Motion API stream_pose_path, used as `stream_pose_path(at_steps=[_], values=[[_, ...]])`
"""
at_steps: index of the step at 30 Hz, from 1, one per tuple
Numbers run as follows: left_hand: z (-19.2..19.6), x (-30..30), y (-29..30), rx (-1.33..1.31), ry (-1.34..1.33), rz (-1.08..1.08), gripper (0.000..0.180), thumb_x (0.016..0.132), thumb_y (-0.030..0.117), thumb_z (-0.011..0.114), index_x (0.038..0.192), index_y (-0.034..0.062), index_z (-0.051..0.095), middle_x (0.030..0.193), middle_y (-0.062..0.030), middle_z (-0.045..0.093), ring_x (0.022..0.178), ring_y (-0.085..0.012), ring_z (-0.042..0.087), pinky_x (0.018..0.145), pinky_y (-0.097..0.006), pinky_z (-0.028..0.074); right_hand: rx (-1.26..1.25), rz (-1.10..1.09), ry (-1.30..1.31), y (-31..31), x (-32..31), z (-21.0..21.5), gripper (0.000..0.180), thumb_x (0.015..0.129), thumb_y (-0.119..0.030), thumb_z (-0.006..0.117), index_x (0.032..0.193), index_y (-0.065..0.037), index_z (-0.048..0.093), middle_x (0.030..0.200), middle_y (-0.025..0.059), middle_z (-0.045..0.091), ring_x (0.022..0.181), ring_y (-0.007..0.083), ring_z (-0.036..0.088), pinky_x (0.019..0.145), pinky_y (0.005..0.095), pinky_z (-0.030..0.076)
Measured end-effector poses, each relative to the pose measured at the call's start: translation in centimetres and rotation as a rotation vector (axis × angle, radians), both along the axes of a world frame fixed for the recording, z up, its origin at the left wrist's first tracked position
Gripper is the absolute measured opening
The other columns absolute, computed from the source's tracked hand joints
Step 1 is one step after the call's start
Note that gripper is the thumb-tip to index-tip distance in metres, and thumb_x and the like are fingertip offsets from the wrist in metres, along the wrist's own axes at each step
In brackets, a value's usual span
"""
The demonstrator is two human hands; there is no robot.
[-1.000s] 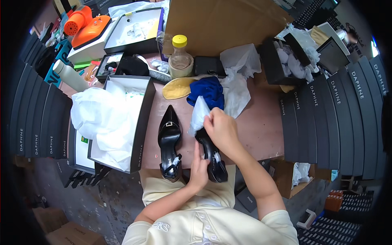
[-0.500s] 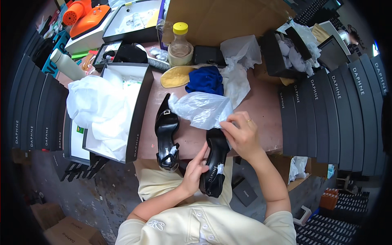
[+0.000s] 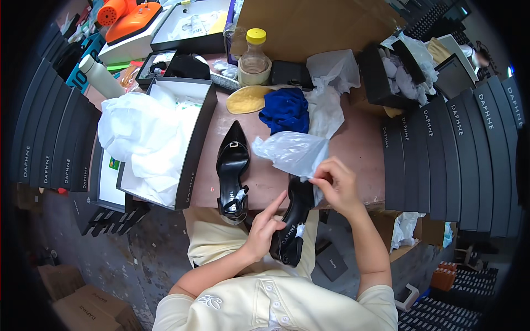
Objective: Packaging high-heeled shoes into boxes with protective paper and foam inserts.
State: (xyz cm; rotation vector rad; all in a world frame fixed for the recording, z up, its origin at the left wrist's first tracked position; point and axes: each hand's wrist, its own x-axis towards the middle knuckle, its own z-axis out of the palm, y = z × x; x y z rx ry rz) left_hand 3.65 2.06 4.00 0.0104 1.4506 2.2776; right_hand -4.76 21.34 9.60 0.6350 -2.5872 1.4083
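Note:
A black slingback shoe (image 3: 288, 234) is tilted over the table's near edge, with my left hand (image 3: 263, 233) closed on its side. That hand's index finger lies stretched along the shoe, its thumb over the insole. My right hand (image 3: 338, 185) pinches a thin, translucent white plastic sheet (image 3: 292, 153) at the shoe's toe end. The sheet spreads away from me and hides the toe. To the left lies the matching black shoe (image 3: 232, 160), pointed toe away from me, with a shiny buckle and white wrapping at its strap.
An open shoe box (image 3: 193, 151) with white tissue paper (image 3: 146, 132) stands left. Beyond the sheet are a blue cloth (image 3: 284, 110), a yellow pad (image 3: 247, 99) and a yellow-capped bottle (image 3: 255, 52). Dark shoe boxes (image 3: 441, 157) are stacked right, more boxes (image 3: 47, 132) left.
The view has shifted slightly, so the table things sit further right. The plastic sheet has drawn in closer to my right hand, baring the other shoe's toe. Both hands keep their holds.

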Motion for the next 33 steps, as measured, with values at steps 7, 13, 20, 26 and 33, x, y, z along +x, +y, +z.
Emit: stream_pose_path(at_steps=[7,13,20,26,33], values=[[2.1,0.1,-0.6,0.171,0.031,-0.099,0.075,0.074,0.006,0.040,0.145,0.0010,0.016,0.084,-0.0098,0.062,0.070,-0.0080,0.051,0.068,-0.018,0.040,-0.353,0.010,-0.184,1.6,1.4,2.4,0.014,0.068,0.007,0.068,0.076,-0.001,0.059,0.078,0.0026,0.056,0.072,0.0109,0.052,0.062,0.0227,0.040],[0.1,0.7,-0.3,0.010,-0.029,0.078,0.070,0.076,0.006,0.041,0.143,-0.0009,0.020,0.087,-0.0093,0.063,0.071,-0.0091,0.053,0.071,-0.019,0.042,0.338,-0.264,0.684,-3.1,3.7,2.0,0.024,0.060,-0.002,0.077,0.074,-0.006,0.058,0.076,0.0062,0.051,0.070,0.0243,0.048,0.060,0.0335,0.041],[1.7,0.7,0.6,-0.275,0.220,0.131,0.071,0.077,0.004,0.044,0.142,-0.0044,0.017,0.090,-0.0173,0.063,0.071,-0.0164,0.057,0.071,-0.024,0.044,0.796,-0.223,0.571,-3.7,1.7,-0.9,0.019,0.065,-0.019,0.065,0.064,-0.011,0.048,0.065,0.0035,0.042,0.061,0.0190,0.044,0.050,0.0318,0.032],[1.9,0.4,0.3,-0.340,0.243,0.150,0.072,0.076,0.003,0.045,0.141,-0.0060,0.016,0.090,-0.0174,0.064,0.071,-0.0196,0.058,0.072,-0.027,0.045,0.762,-0.161,0.653,-3.9,1.9,-2.0,0.021,0.069,-0.012,0.063,0.089,-0.004,0.062,0.065,0.0040,0.045,0.058,0.0186,0.047,0.051,0.0330,0.031],[0.6,0.9,0.3,-0.234,0.135,0.162,0.065,0.082,0.008,0.042,0.141,-0.0045,0.019,0.097,-0.0135,0.064,0.077,-0.0143,0.055,0.076,-0.025,0.044,0.345,-0.088,0.325,-4.4,2.4,-1.1,0.019,0.066,-0.002,0.065,0.085,-0.006,0.064,0.066,0.0046,0.051,0.059,0.0239,0.052,0.052,0.0340,0.039]])
